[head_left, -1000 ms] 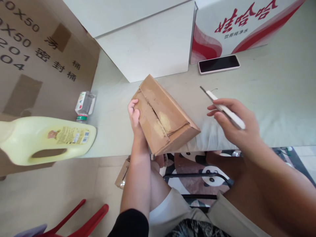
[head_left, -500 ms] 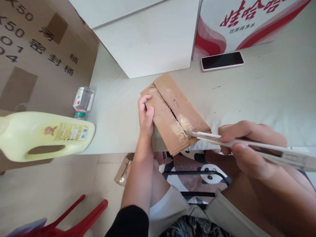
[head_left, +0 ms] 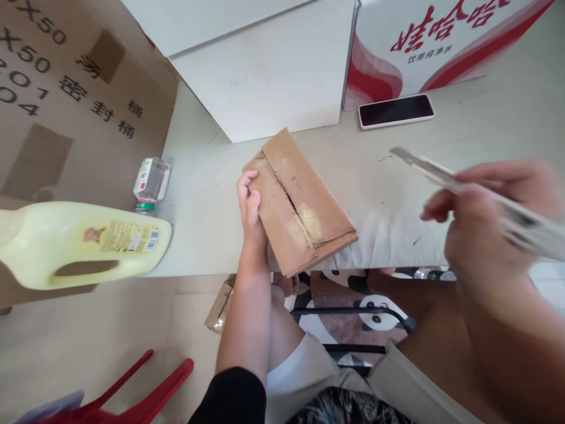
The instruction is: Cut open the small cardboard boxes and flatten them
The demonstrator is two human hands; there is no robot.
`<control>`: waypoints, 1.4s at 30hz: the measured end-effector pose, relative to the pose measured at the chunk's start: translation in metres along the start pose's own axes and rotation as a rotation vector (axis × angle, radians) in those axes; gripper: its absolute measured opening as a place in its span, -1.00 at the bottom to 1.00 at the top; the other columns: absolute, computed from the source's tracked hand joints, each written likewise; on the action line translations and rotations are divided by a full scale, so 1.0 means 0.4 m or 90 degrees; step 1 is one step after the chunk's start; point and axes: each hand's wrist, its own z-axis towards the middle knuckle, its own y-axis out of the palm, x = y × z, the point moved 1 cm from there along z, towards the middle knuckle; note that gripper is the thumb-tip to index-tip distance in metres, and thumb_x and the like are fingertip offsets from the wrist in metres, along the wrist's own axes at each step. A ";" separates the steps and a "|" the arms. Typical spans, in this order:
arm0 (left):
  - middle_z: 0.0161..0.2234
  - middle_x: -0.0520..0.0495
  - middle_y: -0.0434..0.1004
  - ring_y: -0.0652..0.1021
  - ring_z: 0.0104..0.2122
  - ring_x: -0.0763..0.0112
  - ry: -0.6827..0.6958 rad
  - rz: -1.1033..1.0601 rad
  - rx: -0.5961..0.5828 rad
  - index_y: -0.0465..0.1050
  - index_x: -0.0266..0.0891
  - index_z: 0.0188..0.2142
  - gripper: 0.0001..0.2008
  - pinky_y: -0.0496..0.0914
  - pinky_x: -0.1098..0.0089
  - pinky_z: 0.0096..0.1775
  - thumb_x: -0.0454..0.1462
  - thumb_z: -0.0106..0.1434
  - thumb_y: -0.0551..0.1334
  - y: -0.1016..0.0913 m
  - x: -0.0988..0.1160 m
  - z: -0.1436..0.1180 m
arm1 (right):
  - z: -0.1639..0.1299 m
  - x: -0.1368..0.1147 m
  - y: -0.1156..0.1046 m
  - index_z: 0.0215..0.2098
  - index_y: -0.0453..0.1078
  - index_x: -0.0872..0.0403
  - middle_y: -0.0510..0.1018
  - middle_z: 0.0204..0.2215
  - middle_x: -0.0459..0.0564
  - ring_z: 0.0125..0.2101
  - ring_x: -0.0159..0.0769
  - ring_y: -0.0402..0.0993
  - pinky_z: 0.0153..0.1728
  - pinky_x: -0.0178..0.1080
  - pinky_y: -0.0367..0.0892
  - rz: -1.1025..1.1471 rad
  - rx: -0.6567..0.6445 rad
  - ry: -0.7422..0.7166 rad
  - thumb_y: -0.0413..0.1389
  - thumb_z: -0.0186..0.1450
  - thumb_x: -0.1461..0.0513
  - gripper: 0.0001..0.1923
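Observation:
A small brown cardboard box (head_left: pixel 304 194) lies flat near the front edge of the pale table (head_left: pixel 207 218), its taped seam slit along the middle. My left hand (head_left: pixel 249 203) grips the box's left edge. My right hand (head_left: pixel 489 224), blurred with motion, is raised to the right of the box and holds a white utility knife (head_left: pixel 445 176) with the blade pointing up and left, well clear of the box.
A pale yellow jug (head_left: pixel 83 244) lies on its side at the left, a small clear bottle (head_left: pixel 150 182) behind it. A white box (head_left: pixel 269 70), a red-and-white carton (head_left: pixel 441 41) and a phone (head_left: pixel 395 111) stand at the back. Red chair legs (head_left: pixel 145 394) show below.
My right hand has pulled the knife away from the box's near corner, up and to the right. The left hand has kept hold of the box, which shifted slightly.

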 end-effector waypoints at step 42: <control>-0.19 -0.08 0.60 0.65 -0.14 0.16 -0.234 0.032 0.079 0.33 -0.08 -0.06 -0.22 0.52 0.14 -0.06 0.11 -0.17 0.59 -0.051 -0.026 0.023 | 0.004 0.056 0.070 0.47 -0.03 -0.19 0.57 0.15 0.04 0.06 -0.08 0.59 0.04 0.06 0.53 0.294 -0.456 0.124 0.10 0.35 0.09 -0.23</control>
